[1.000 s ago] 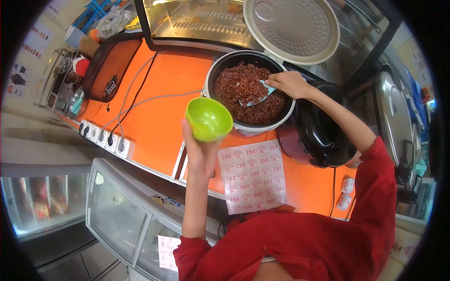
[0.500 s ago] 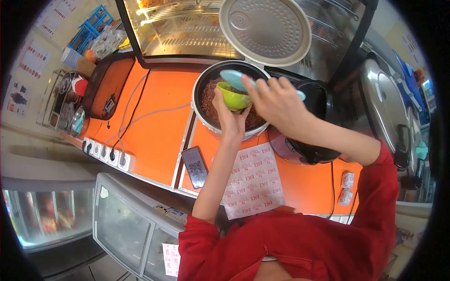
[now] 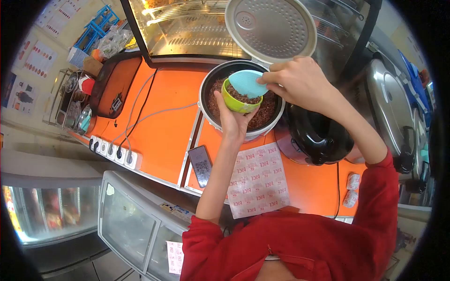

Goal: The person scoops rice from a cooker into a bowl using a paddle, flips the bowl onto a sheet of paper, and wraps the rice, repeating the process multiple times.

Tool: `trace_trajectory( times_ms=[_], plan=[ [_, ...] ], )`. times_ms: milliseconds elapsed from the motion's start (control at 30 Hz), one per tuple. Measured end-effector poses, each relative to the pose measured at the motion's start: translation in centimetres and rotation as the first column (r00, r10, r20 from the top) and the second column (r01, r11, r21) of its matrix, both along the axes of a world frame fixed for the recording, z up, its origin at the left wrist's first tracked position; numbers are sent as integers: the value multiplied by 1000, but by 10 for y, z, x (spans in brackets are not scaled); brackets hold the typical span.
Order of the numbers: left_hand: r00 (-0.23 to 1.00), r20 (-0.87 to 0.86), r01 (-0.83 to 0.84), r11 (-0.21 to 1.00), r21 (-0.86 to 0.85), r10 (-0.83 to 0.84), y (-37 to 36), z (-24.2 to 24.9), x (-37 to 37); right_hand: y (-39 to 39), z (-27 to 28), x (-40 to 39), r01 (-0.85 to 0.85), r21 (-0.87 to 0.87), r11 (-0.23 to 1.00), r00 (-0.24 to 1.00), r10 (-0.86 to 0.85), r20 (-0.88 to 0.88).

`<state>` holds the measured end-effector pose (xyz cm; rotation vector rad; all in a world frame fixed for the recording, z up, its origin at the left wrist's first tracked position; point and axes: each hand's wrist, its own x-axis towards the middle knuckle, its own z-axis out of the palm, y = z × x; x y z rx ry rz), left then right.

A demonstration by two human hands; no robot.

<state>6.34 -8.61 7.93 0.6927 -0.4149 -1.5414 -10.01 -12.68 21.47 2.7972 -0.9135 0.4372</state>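
My left hand [image 3: 233, 121] is wrapped round a lime-green bowl [image 3: 239, 105], held over the open rice cooker [image 3: 204, 104]. Dark reddish-brown rice fills much of the bowl. My right hand [image 3: 300, 84] grips a light-blue rice paddle [image 3: 247, 83], its broad flat head lying over the bowl's rim and the rice in it. More of the same rice [image 3: 268, 117] shows inside the cooker's dark pot. Behind the pot stands the raised lid [image 3: 274, 30], its pitted inner side facing me.
Printed wrapping paper [image 3: 258, 180] lies on the orange counter in front of the cooker, beside a phone [image 3: 200, 165]. A closed black cooker [image 3: 318, 136] stands at the right, near two small wrapped rolls [image 3: 351, 189]. Cables run left to a power strip [image 3: 115, 152]; a glass display case [image 3: 187, 33] stands behind.
My right hand has turned and lifted slightly to the right, so the paddle's flat face now shows over the bowl. The bowl has shifted a little right in view, as has the whole scene.
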Motion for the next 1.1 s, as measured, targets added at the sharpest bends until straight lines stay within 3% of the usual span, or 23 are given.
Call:
trace_trajectory(
  times_ms=[67,167,200,300,367,433,467,533,633,767,833,900,1100],
  plan=[
    [1000,-14,14,1000,-13,-14,0,-5,12,-7,1,1,0,-18,1000,995,2,103],
    [998,-69,-10,1000,-4,10,9,-14,41,-30,10,-9,348,-63,935,937,-350,-20],
    [993,-115,-23,1000,5,24,16,-16,54,-47,-3,-13,347,-52,936,937,-349,-28],
    [972,-229,-47,998,41,56,47,-35,91,-90,-71,-15,211,18,977,941,-198,-273],
    [952,-294,-70,996,61,85,60,-46,99,-110,-108,-4,161,0,987,947,-155,-282],
    [937,-341,-28,987,161,82,68,-54,99,-122,-124,16,105,95,990,952,-72,-297],
    [920,-392,46,996,73,-14,69,-58,97,-123,-131,26,98,104,990,953,-64,-295],
    [928,-373,53,993,107,-10,68,-56,93,-126,-142,45,72,164,984,933,-8,-360],
    [935,-354,47,990,136,5,60,-52,92,-119,-150,59,-52,242,969,962,113,-247],
    [960,-267,-33,983,182,82,52,-50,96,-106,-148,56,-58,311,949,973,123,-194],
    [961,-262,-38,983,179,85,49,-49,100,-100,-142,50,2,352,936,960,97,-264],
    [958,-280,-4,984,178,54,48,-50,103,-91,-141,43,18,482,876,969,103,-224],
    [951,-310,39,993,114,-1,49,-46,101,-94,-166,43,-74,608,791,986,148,-73]
  ],
)
